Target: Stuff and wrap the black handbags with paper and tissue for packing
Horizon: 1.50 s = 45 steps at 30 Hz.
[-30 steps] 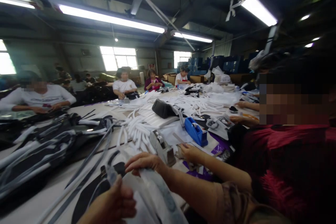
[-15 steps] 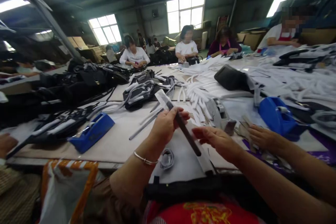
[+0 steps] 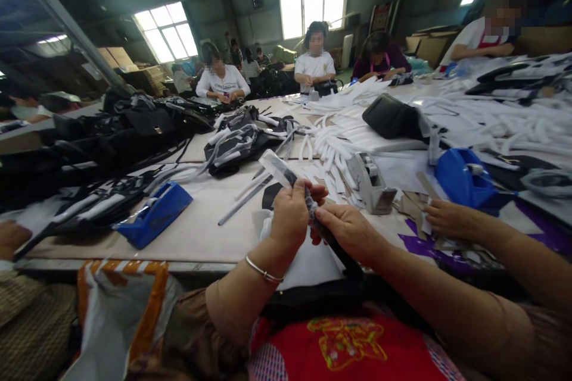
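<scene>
My left hand (image 3: 290,214), with a bangle at the wrist, is closed around a dark strap (image 3: 343,255). A whitish, see-through wrap (image 3: 273,166) covers the strap's far end and sticks out beyond the fingers. Close against it, my right hand (image 3: 346,229) pinches the same strap. Between the two hands some greyish wrapping (image 3: 310,202) is bunched up. The strap's lower end hangs down toward my lap over a white sheet (image 3: 308,268). My fingers partly hide the middle of the strap.
Blue tape dispensers (image 3: 156,214) stand left and right, with a grey tape dispenser (image 3: 372,181) between. White foam strips (image 3: 333,149) and black bags (image 3: 241,146) cover the table. Another person's hand (image 3: 451,220) works over paper scraps; a hand (image 3: 12,238) is at left.
My right hand has moved up and left along the strap, close to my left hand. Wrapping now bunches between them, and more dark strap shows below. The view has tilted slightly downward.
</scene>
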Tool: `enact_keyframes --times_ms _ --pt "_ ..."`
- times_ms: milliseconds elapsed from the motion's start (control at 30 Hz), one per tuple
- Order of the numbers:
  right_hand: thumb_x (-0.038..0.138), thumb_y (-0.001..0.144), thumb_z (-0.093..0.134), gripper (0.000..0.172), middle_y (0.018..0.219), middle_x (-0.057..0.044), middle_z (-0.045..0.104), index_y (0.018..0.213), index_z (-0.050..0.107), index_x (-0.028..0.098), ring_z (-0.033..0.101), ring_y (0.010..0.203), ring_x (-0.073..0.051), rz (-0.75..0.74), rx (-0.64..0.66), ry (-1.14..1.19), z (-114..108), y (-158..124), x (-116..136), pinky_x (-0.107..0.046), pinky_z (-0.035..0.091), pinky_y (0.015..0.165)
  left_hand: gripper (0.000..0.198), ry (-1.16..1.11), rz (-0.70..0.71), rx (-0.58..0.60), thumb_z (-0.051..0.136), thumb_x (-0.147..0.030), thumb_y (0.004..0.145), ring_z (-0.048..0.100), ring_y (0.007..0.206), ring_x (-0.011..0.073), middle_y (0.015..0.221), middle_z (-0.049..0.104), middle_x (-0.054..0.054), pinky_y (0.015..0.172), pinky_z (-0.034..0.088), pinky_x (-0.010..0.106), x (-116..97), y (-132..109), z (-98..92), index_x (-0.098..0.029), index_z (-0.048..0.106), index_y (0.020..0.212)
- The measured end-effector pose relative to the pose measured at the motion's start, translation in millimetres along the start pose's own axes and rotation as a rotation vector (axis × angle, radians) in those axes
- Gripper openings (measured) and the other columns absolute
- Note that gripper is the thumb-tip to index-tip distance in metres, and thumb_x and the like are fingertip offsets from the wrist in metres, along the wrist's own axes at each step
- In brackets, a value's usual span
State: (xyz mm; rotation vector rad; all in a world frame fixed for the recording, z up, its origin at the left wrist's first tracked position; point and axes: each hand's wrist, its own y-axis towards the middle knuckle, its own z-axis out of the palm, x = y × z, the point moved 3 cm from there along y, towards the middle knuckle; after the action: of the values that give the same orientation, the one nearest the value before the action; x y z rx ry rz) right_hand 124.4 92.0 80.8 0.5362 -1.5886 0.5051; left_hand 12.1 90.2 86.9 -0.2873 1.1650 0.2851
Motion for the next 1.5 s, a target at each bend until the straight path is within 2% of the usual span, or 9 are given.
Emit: enact_keyframes --times_ms 200,300,467,867,967,1067,1267,1367,1500 --pt "0.062 0.086 0.055 0.048 0.047 0.006 0.047 0.066 0.052 0.018 0.040 0.039 -0.007 0.078 -0.048 0.082 -1 -10 -11 -0.020 0.030 0.039 0.023 -0.117 -0.047 0.067 0.054 -0.034 0.095 0.067 0.057 0.0159 0.062 0.066 0.002 0.063 0.057 0.031 -16 10 5.6 -0.015 0.059 0.083" --pt "0.065 0.085 0.057 0.049 0.045 0.008 0.043 0.073 0.056 0.018 0.033 0.036 -0.006 0.130 -0.011 0.017 -13 -31 -21 -0.020 0.022 0.036 0.026 -0.383 -0.190 -0.004 0.043 -0.026 0.100 0.059 0.047 0.0106 0.052 0.053 -0.005 0.062 0.057 0.030 -46 45 3.2 -0.014 0.055 0.081" --pt "0.069 0.087 0.050 0.054 0.041 0.008 0.039 0.075 0.058 0.017 0.030 0.034 -0.007 0.223 -0.043 -0.028 -37 -72 -53 -0.021 0.018 0.036 0.030 -0.506 -0.178 -0.085 0.042 -0.011 0.096 0.049 0.041 0.0054 0.049 0.046 -0.006 0.059 0.054 0.022 -86 114 -7.2 -0.016 0.047 0.068" --pt "0.069 0.089 0.046 0.056 0.043 0.007 0.038 0.072 0.054 0.017 0.026 0.038 -0.006 0.346 0.028 -0.010 -53 -126 -91 -0.022 0.016 0.040 0.020 -0.476 -0.245 -0.114 0.043 -0.003 0.091 0.065 0.059 0.0122 0.066 0.060 0.003 0.067 0.058 0.027 -71 161 -11.4 -0.012 0.060 0.085" --pt "0.070 0.090 0.045 0.056 0.045 0.007 0.036 0.071 0.053 0.017 0.025 0.040 -0.007 0.338 0.035 -0.036 -53 -129 -93 -0.022 0.016 0.042 0.015 -0.481 -0.228 -0.020 0.052 -0.021 0.094 0.070 0.073 0.0181 0.076 0.067 0.009 0.073 0.059 0.030 -74 151 -11.2 -0.010 0.062 0.091" --pt "0.069 0.090 0.044 0.056 0.046 0.005 0.038 0.069 0.052 0.018 0.029 0.041 -0.008 0.280 -0.007 -0.116 -47 -120 -82 -0.024 0.017 0.042 0.042 -0.442 -0.206 0.198 0.059 -0.051 0.089 0.071 0.088 0.0250 0.091 0.071 0.016 0.078 0.058 0.036 -63 118 -7.0 -0.009 0.064 0.095" --pt "0.067 0.090 0.046 0.053 0.046 0.005 0.037 0.065 0.048 0.021 0.030 0.040 -0.009 0.145 -0.097 -0.155 -29 -76 -49 -0.025 0.021 0.041 0.061 -0.047 -0.484 0.539 0.072 -0.069 0.068 0.068 0.080 0.0208 0.086 0.070 0.013 0.072 0.053 0.031 19 -2 -18.5 -0.012 0.070 0.090" --pt "0.060 0.093 0.046 0.047 0.051 0.005 0.042 0.072 0.055 0.019 0.035 0.046 -0.011 0.087 -0.035 -0.188 -19 -55 -43 -0.024 0.027 0.045 0.047 0.164 -0.401 0.487 0.079 -0.058 0.067 0.053 0.055 0.0088 0.064 0.060 0.002 0.055 0.041 0.021 38 -37 -33.6 -0.012 0.069 0.074" --pt "0.054 0.093 0.049 0.045 0.061 0.002 0.050 0.066 0.055 0.018 0.043 0.059 -0.013 -0.002 0.036 -0.306 -3 -40 -38 -0.025 0.034 0.055 0.041 0.147 -0.241 0.277 0.078 -0.049 0.071 0.036 0.045 0.0046 0.050 0.045 -0.005 0.045 0.025 0.020 25 -40 -48.6 -0.012 0.063 0.063"
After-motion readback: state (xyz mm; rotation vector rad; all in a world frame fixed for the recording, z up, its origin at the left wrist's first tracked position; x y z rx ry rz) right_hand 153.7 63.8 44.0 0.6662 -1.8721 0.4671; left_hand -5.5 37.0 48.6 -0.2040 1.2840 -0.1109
